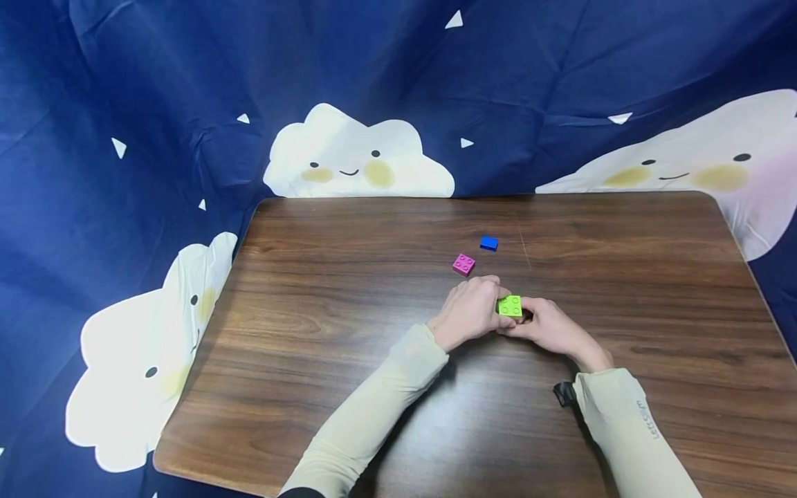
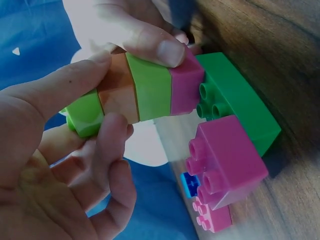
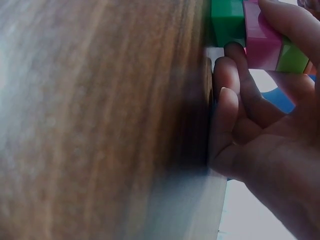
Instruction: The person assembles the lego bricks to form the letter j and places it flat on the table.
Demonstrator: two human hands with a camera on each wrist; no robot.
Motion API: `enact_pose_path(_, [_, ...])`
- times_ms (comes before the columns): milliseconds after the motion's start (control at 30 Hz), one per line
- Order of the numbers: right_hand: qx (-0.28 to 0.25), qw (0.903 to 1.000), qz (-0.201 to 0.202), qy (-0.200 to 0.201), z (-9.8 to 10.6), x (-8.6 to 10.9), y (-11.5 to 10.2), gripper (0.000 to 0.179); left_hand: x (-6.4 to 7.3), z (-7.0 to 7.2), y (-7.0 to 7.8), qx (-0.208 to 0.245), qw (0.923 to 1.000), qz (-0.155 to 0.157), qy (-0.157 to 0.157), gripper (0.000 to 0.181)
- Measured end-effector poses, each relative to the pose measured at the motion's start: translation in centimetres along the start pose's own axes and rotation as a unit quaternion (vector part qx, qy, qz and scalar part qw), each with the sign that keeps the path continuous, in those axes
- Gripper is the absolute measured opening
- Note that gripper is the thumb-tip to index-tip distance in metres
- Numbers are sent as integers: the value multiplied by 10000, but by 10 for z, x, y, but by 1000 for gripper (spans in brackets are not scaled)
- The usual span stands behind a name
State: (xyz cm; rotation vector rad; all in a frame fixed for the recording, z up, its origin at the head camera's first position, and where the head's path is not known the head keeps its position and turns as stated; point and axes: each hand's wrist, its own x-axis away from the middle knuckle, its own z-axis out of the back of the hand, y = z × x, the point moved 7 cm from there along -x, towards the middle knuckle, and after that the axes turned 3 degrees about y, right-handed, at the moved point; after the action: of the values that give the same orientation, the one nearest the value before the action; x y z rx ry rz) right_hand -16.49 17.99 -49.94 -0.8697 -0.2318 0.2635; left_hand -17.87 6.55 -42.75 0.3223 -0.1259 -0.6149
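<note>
A tower of toy building bricks stands on the table between both hands. Its top lime brick (image 1: 510, 307) shows studs in the head view. Below that come an orange brick (image 2: 119, 87), another lime brick (image 2: 150, 87), a pink brick (image 2: 188, 82) and a long green brick (image 2: 240, 100) at the bottom. My left hand (image 1: 470, 311) pinches the upper bricks between thumb and fingers. Lower down, my right hand (image 1: 551, 326) grips the tower, thumb across the lime and pink bricks. A further pink brick (image 2: 232, 160) overlaps the green one in the left wrist view.
Beyond the hands, a loose magenta brick (image 1: 463, 264) and a small blue brick (image 1: 488, 243) lie on the brown wooden table (image 1: 336, 277). A dark blue cloth (image 1: 498, 69) with white clouds hangs behind the table's far edge.
</note>
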Motion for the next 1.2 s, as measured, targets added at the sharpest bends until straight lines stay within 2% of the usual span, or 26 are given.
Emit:
enact_pose_path(867, [35,10000,-8,33,0,1,3,25,1,-6,-4,248,9996,136,-39,45])
enact_pose_path(967, [12,10000,23,48,1,1,2,24,0,-8,-6,209,9997,16,-113,46])
enact_pose_path(1033, [-8,10000,17,19,0,1,2,25,0,-8,-8,279,9991,-140,-272,49])
enact_pose_path(1200, [-26,9997,-200,-153,-2,1,3,30,0,-2,-17,887,9912,-691,-693,53])
